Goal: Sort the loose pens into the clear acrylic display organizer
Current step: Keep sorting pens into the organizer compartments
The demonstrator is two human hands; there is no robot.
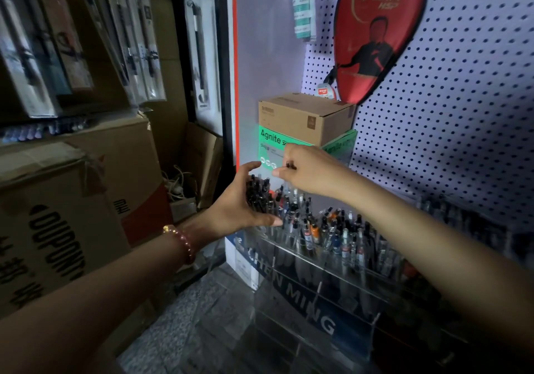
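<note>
Head: pen bundle (258, 193) in L hand (238, 206), R hand (307, 171) w/ pen (290, 166) above

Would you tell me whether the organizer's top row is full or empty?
Well filled: pens stand upright, packed closely along the top row of the acrylic organizer.

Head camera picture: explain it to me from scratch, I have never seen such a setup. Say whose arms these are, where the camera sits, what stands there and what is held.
No machine here: a person wears one camera on the head, so both arms reach in from below. The left hand, with a bead bracelet at its wrist, holds a bundle of dark-capped pens. The right hand pinches a single dark pen. Below them stands the clear acrylic display organizer, holding upright mixed pens. Behind it, a brown cardboard box sits on a green box near a white pegboard.
</note>
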